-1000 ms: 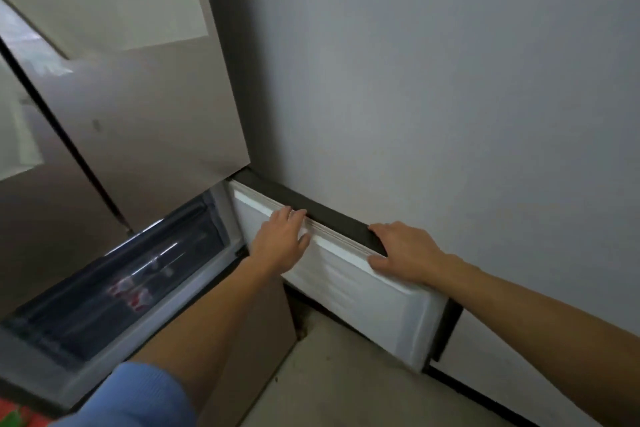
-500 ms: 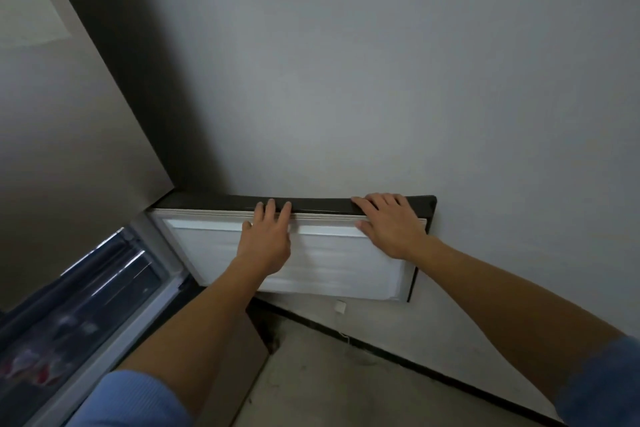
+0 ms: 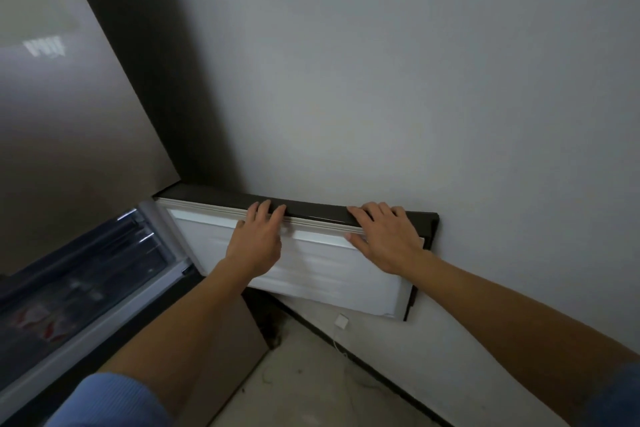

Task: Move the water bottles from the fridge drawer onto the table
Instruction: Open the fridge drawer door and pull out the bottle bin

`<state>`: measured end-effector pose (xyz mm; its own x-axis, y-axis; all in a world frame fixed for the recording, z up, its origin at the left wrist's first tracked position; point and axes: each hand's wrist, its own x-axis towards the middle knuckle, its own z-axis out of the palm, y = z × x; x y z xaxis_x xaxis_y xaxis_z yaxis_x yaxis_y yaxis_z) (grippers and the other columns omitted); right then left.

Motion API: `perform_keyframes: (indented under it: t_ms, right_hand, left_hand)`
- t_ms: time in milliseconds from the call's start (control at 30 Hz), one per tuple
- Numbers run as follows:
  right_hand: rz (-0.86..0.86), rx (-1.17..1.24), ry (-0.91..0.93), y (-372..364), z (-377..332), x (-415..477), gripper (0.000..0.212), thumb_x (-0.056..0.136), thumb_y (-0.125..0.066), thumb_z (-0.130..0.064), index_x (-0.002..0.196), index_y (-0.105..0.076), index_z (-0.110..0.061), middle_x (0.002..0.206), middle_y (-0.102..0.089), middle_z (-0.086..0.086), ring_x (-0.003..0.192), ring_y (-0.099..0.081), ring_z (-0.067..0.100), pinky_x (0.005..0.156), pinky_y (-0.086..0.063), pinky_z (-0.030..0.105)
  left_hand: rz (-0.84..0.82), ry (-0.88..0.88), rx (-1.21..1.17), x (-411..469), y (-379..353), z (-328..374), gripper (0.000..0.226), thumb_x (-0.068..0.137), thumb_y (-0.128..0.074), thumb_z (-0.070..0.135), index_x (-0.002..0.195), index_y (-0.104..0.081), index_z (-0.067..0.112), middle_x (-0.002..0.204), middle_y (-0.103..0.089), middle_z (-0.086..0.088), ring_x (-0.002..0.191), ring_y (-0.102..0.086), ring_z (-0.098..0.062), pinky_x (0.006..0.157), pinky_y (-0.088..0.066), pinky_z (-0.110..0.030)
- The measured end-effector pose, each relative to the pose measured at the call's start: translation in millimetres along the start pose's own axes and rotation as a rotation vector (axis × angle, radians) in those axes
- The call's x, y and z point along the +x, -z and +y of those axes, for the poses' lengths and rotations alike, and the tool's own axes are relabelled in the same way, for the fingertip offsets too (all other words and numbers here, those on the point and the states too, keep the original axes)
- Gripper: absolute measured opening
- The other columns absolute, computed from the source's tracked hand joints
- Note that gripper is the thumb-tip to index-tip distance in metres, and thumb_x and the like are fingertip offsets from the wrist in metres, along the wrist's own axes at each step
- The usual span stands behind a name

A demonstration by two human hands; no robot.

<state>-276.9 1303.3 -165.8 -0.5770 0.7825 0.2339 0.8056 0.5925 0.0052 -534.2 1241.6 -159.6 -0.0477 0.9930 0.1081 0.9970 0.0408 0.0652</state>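
While the door (image 3: 332, 274) stood angled out from the wall (image 3: 381, 80) a second ago, it now lies swung almost flat against it, fully open. Both hands are flat on door's top edge, fingers straight, pressing, gripping nothing: left hand (image 3: 258, 243) near the edge's middle, right hand (image 3: 388, 241) near its far end. View has panned right too, so less of the drawer (image 3: 86, 274) shows, at lower left behind a clear front.

Where the bottles are: not clearly visible. Blurred red-white shapes (image 3: 38, 322) sit inside drawer toward its left end; could be labels, cannot tell. No surface in view. Under the door only floor (image 3: 298, 385).

Meaning for task: door is out of the way, so the access step looks done. The drawer itself appears not yet pulled out, nothing lifted, no bottle moved. Next likely: hands leave door and go to drawer front. Risk: door may swing back once let go.
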Motion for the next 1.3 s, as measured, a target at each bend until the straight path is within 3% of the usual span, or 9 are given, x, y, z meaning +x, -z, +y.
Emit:
perform_keyframes:
  t_ms: [133, 267, 367, 533, 667, 933, 1067, 1167, 1300]
  right_hand:
    - [0.131, 0.049, 0.124, 9.4, -23.6, 18.7, 0.044, 0.091, -0.048, -0.043, 0.122, -0.060, -0.015, 0.119, -0.059, 0.007, 0.106, -0.056, 0.025, 0.089, -0.045, 0.042]
    - [0.188, 0.139, 0.296, 13.3, -84.1, 46.4, 0.028, 0.086, -0.061, -0.030, 0.105, -0.067, -0.011, 0.103, -0.063, 0.008, 0.091, -0.060, 0.025, 0.073, -0.050, 0.039]
    - [0.142, 0.193, 0.365, 2.5, -143.5, 60.1, 0.026, 0.087, -0.062, -0.030, 0.105, -0.067, -0.012, 0.101, -0.064, 0.008, 0.088, -0.061, 0.026, 0.069, -0.051, 0.038]
    - [-0.063, 0.371, 0.330, -23.4, -242.0, 69.9, 0.033, 0.096, -0.049, -0.035, 0.124, -0.057, -0.018, 0.122, -0.057, 0.003, 0.108, -0.055, 0.020, 0.086, -0.043, 0.030]
    - [-0.182, 0.562, 0.272, -48.5, -322.6, 85.6, 0.025, 0.094, -0.055, -0.035, 0.113, -0.061, -0.020, 0.108, -0.063, 0.002, 0.088, -0.056, 0.013, 0.074, -0.041, 0.024]
    - [-0.453, 1.073, -0.142, -93.2, -418.0, 138.1, 0.021, 0.094, -0.058, -0.032, 0.093, -0.066, -0.012, 0.085, -0.067, 0.006, 0.086, -0.065, 0.025, 0.075, -0.053, 0.034]
    - [-0.596, 1.407, -0.473, -119.2, -448.0, 180.9, 0.025, 0.098, -0.053, -0.030, 0.106, -0.060, -0.008, 0.095, -0.066, 0.011, 0.083, -0.065, 0.022, 0.063, -0.053, 0.031]
    - [-0.643, 1.667, -0.664, -141.7, -464.5, 217.0, 0.022, 0.101, -0.045, -0.027, 0.111, -0.055, -0.010, 0.095, -0.065, 0.013, 0.078, -0.063, 0.024, 0.068, -0.053, 0.036]
    - [-0.552, 2.003, -0.885, -167.5, -478.4, 258.6, 0.029, 0.102, -0.040, -0.033, 0.117, -0.051, -0.010, 0.096, -0.061, 0.013, 0.077, -0.062, 0.027, 0.082, -0.052, 0.044]
  left_hand:
    - [0.067, 0.077, -0.031, -19.9, 2.4, -17.0, 0.052, 0.093, -0.051, 0.027, 0.142, -0.035, 0.019, 0.148, -0.035, -0.009, 0.133, -0.035, -0.029, 0.104, -0.038, -0.043]
    - [-0.042, 0.226, -0.025, -65.7, 8.5, -63.1, 0.033, 0.095, -0.047, 0.029, 0.126, -0.053, 0.018, 0.122, -0.056, -0.006, 0.108, -0.055, -0.024, 0.086, -0.046, -0.038]
    - [-0.074, 0.355, -0.037, -115.6, 12.9, -110.6, 0.020, 0.093, -0.047, 0.030, 0.105, -0.061, 0.021, 0.107, -0.064, -0.004, 0.094, -0.060, -0.024, 0.075, -0.046, -0.034]
    - [-0.125, 0.562, -0.080, -199.6, 15.9, -181.5, 0.015, 0.095, -0.048, 0.030, 0.095, -0.059, 0.019, 0.097, -0.064, -0.006, 0.085, -0.058, -0.022, 0.066, -0.039, -0.030]
    - [-0.104, 0.751, -0.193, -259.4, 9.0, -245.1, 0.012, 0.094, -0.051, 0.030, 0.084, -0.052, 0.023, 0.088, -0.059, -0.002, 0.077, -0.051, -0.017, 0.066, -0.036, -0.029]
    - [0.208, 1.207, -0.904, -303.0, -20.1, -327.0, 0.020, 0.093, -0.055, 0.009, 0.075, -0.061, 0.004, 0.064, -0.059, -0.014, 0.053, -0.053, -0.023, 0.054, -0.045, -0.033]
    - [0.453, 1.457, -1.436, -284.4, -33.5, -357.9, 0.014, 0.096, -0.051, 0.014, 0.093, -0.058, 0.003, 0.078, -0.063, -0.018, 0.067, -0.061, -0.029, 0.062, -0.051, -0.035]
    - [0.616, 1.437, -1.714, -263.0, -49.6, -392.1, 0.029, 0.102, -0.037, 0.027, 0.098, -0.054, 0.004, 0.088, -0.061, -0.018, 0.076, -0.060, -0.031, 0.067, -0.051, -0.040]
    - [0.950, 1.323, -2.030, -226.0, -71.1, -444.2, 0.044, 0.103, -0.031, 0.040, 0.134, -0.037, 0.010, 0.116, -0.054, -0.021, 0.084, -0.057, -0.034, 0.076, -0.049, -0.049]
